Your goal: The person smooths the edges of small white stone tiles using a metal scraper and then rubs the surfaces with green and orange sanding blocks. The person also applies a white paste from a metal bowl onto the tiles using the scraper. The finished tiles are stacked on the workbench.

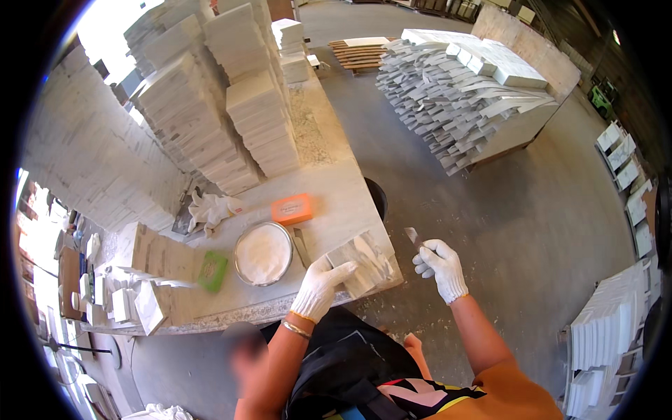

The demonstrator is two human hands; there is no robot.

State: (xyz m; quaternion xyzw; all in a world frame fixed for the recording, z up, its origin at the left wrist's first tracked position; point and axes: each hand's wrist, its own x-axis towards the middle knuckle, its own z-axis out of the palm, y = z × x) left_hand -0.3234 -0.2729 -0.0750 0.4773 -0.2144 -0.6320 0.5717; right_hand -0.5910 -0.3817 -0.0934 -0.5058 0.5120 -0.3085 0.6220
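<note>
My left hand (318,287), in a white knit glove, grips the near left edge of a grey-and-white veined marble tile (364,260) at the table's corner, thumb on top. Off the table to the right, my gloved right hand (439,267) is closed round the handle of a small putty knife (411,235), its blade pointing up and left, apart from the tile. Left of the tile, a round metal bowl (240,269) holds a whitish powder or paste. Between bowl and tile lies a thin flat tool (302,246).
An orange box (292,208), a green block (212,271) and spare white gloves (210,211) lie on the worktable (336,185). Tall tile stacks (262,112) rise at the back left. A dark bin (376,199) stands beside the table; a large tile pile (455,98) stands beyond.
</note>
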